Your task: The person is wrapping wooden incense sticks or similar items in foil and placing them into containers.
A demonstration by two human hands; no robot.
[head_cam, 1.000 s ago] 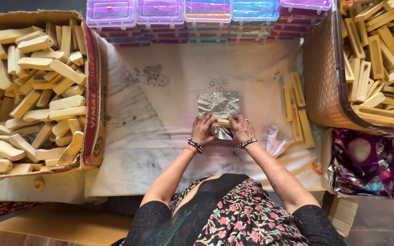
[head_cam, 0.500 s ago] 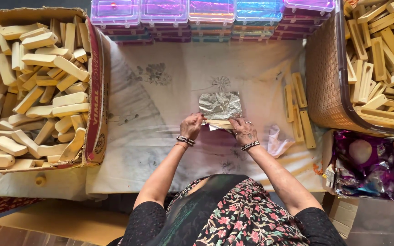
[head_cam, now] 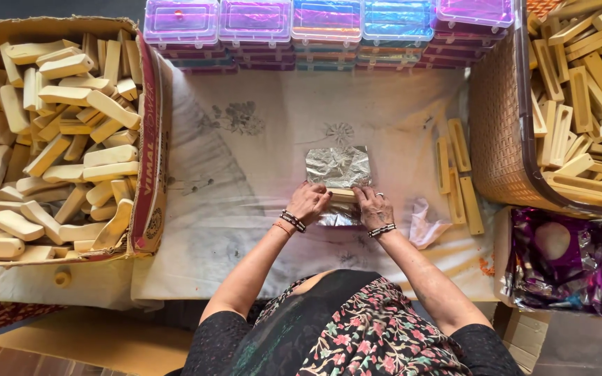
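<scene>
Closest to the camera you've got the person's floral-print top, both forearms reaching forward over the cloth-covered surface (head_cam: 245,230). The left hand (head_cam: 308,203) and right hand (head_cam: 374,207) sit side by side, fingers curled down and pinching a pale wooden block (head_cam: 343,195) between them, with a crinkled sheet of silver foil (head_cam: 338,167) running under it; most of the sheet lies flat just beyond the fingers and a bit of it pokes out on the near side under the palms. My read is the block sits at the near edge of the foil so the sheet can fold over it, and both hands pin it so it doesn't slide. Just right of the right hand there's a small crumpled whitish scrap (head_cam: 423,221), and past that a few slotted yellowish wooden pieces (head_cam: 458,174) lined up on the cloth, probably parked within easy reach. Near right, a shiny purple foil bag (head_cam: 559,257) sits open in a cardboard box. Left side is a big cardboard box (head_cam: 144,160) heaped with plain wooden blocks, right side a brown woven plastic basket (head_cam: 496,125) full of more slotted pieces, so supplies flank the work spot on either arm's side. Farthest back, a row of stacked clear iridescent plastic cases (head_cam: 322,28) lines the far edge of the surface, out of the way.
</scene>
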